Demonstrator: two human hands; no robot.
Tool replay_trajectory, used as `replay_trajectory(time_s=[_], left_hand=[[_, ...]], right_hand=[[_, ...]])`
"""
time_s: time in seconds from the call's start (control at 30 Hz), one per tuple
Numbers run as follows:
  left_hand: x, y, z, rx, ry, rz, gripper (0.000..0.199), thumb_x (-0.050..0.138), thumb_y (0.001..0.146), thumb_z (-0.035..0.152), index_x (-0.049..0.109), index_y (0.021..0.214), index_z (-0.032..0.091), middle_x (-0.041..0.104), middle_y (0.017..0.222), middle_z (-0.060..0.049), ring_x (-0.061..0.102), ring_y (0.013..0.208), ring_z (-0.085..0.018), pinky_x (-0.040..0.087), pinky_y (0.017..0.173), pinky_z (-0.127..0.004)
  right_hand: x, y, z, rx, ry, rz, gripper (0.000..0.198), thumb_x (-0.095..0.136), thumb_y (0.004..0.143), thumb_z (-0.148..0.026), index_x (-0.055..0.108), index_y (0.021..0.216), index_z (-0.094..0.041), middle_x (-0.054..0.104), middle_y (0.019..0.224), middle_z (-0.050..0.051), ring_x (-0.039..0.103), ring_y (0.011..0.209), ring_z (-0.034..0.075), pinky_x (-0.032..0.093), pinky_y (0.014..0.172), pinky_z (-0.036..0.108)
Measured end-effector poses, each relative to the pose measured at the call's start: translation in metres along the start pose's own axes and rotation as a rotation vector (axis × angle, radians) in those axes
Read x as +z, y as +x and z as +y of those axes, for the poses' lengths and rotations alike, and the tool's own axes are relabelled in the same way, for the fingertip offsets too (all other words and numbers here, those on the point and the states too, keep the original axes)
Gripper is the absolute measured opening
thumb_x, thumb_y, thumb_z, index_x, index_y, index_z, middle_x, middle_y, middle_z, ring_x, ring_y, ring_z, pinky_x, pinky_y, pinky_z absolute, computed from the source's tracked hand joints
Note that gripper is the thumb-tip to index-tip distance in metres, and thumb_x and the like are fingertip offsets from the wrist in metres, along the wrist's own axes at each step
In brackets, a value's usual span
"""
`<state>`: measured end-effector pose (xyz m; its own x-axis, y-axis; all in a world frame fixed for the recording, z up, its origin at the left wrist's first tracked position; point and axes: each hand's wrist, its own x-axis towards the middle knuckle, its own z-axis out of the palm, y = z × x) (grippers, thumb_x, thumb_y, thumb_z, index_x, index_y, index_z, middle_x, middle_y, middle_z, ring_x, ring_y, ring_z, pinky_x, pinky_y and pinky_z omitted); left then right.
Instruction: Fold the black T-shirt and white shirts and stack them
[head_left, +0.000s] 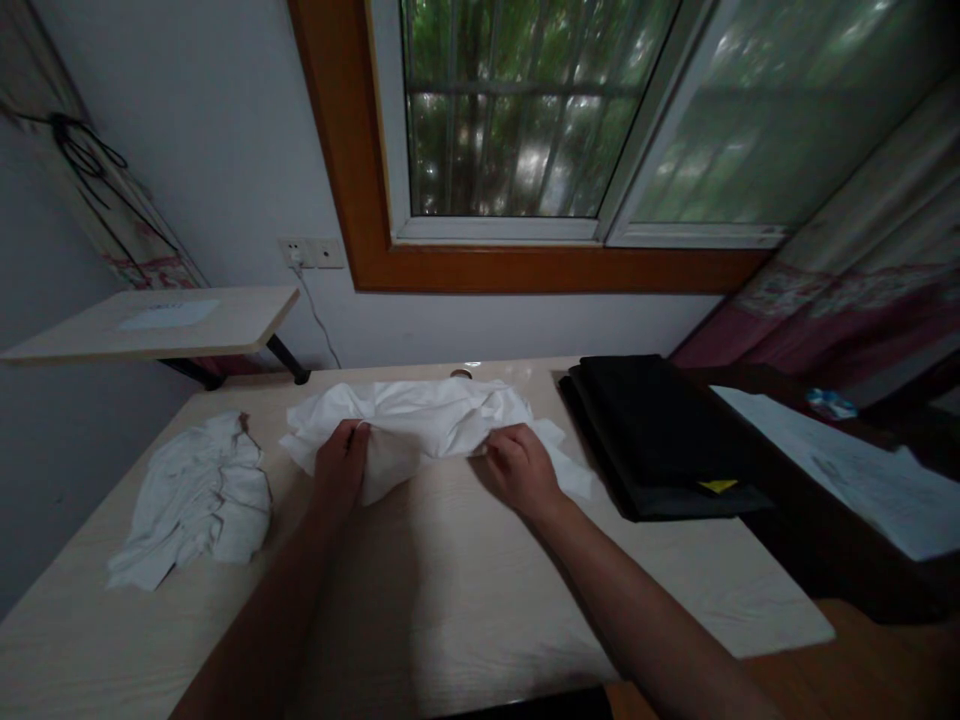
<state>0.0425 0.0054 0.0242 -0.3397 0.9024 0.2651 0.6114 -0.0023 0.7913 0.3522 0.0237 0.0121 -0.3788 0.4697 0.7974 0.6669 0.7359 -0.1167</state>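
A crumpled white cloth (420,415) stretches across the far middle of the table, between my two hands. My left hand (343,458) is closed on its left part, and a flap of the fabric hangs toward me beside the fingers. At the right part, my right hand (521,465) pinches the near edge, fingers curled together. Some of the white fabric spreads out flat beyond the right wrist. What garment or item the cloth is, I cannot tell.
Another gathered white cloth (199,495) lies left on the wooden table (480,600). Folded black fabric (645,430) is stacked at the right. A raised shelf (247,325) stands back left, and a small round brown object (460,374) sits behind the cloth. A paper sheet (840,465) lies far right.
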Motion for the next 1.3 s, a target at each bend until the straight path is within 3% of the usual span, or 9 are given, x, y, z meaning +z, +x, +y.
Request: replay_trajectory(time_s=[0.1,0.2,0.37,0.57,0.73,0.9,1.13,1.23,1.3], left_hand=[[-0.001,0.004,-0.003,-0.062,-0.071,-0.016,0.034,0.047,0.095,0.052,0.063,0.089,0.023,0.065,0.082,0.0,0.06,0.082,-0.02,0.043,0.075,-0.029],[-0.002,0.005,-0.004,-0.091,-0.156,-0.042,0.035,0.048,0.093,0.053,0.063,0.086,0.022,0.062,0.079,0.001,0.057,0.079,-0.019,0.042,0.073,-0.029],[0.001,0.004,-0.005,-0.127,-0.295,-0.075,0.038,0.053,0.09,0.057,0.065,0.088,0.021,0.064,0.08,0.001,0.057,0.077,-0.019,0.045,0.072,-0.029],[0.001,0.001,0.0,-0.085,-0.337,-0.077,0.037,0.055,0.09,0.056,0.069,0.094,0.021,0.072,0.097,-0.002,0.063,0.098,-0.023,0.047,0.092,-0.032],[-0.001,0.001,0.003,0.005,-0.325,-0.184,0.045,0.043,0.097,0.055,0.072,0.105,0.021,0.074,0.112,-0.005,0.064,0.11,-0.023,0.046,0.103,-0.035],[0.004,0.003,-0.011,0.08,-0.141,-0.233,0.047,0.037,0.1,0.053,0.071,0.113,0.023,0.073,0.12,-0.005,0.064,0.116,-0.023,0.044,0.108,-0.039],[0.011,0.009,-0.028,0.132,0.019,-0.288,0.049,0.033,0.102,0.05,0.066,0.125,0.023,0.068,0.133,-0.008,0.06,0.126,-0.024,0.041,0.114,-0.042],[0.011,0.011,-0.029,0.134,0.048,-0.286,0.05,0.034,0.101,0.049,0.066,0.126,0.02,0.068,0.133,-0.01,0.06,0.126,-0.024,0.041,0.113,-0.042],[0.009,0.012,-0.029,0.127,0.056,-0.281,0.05,0.033,0.101,0.049,0.066,0.126,0.02,0.067,0.134,-0.01,0.06,0.127,-0.024,0.04,0.114,-0.042]], right_hand=[[0.002,0.001,-0.008,-0.096,0.024,-0.218,0.011,0.057,0.097,-0.019,0.066,0.104,-0.021,0.068,0.095,0.007,0.062,0.082,0.017,0.052,0.07,0.028],[0.002,0.005,-0.01,-0.104,0.052,-0.363,0.016,0.055,0.1,-0.022,0.067,0.109,-0.023,0.07,0.098,0.006,0.065,0.087,0.018,0.053,0.077,0.029],[0.009,0.008,-0.005,0.084,-0.012,-0.372,0.042,0.068,0.092,-0.027,0.061,0.133,-0.02,0.061,0.136,0.013,0.053,0.13,0.03,0.046,0.109,0.046],[0.014,0.003,0.01,0.212,-0.144,-0.365,0.019,0.06,0.094,-0.019,0.073,0.109,-0.021,0.073,0.113,0.009,0.054,0.128,0.031,0.038,0.114,0.052],[0.0,0.007,0.022,0.309,-0.124,-0.198,0.024,0.052,0.095,-0.016,0.07,0.111,-0.017,0.072,0.115,0.013,0.058,0.12,0.029,0.043,0.109,0.048],[-0.024,0.018,0.025,0.36,-0.095,-0.033,0.025,0.05,0.095,-0.018,0.068,0.112,-0.018,0.072,0.109,0.01,0.06,0.109,0.028,0.045,0.102,0.047],[-0.071,0.062,0.026,0.37,-0.01,-0.04,0.026,0.05,0.098,-0.029,0.07,0.112,-0.02,0.074,0.105,0.009,0.067,0.097,0.026,0.048,0.09,0.04],[-0.093,0.081,0.024,0.474,0.185,-0.046,0.025,0.054,0.097,-0.035,0.072,0.107,-0.021,0.075,0.099,0.006,0.068,0.089,0.023,0.05,0.08,0.033],[-0.109,0.091,0.019,0.563,0.394,-0.132,0.026,0.058,0.095,-0.041,0.072,0.1,-0.02,0.074,0.09,0.004,0.067,0.08,0.02,0.05,0.071,0.029]])
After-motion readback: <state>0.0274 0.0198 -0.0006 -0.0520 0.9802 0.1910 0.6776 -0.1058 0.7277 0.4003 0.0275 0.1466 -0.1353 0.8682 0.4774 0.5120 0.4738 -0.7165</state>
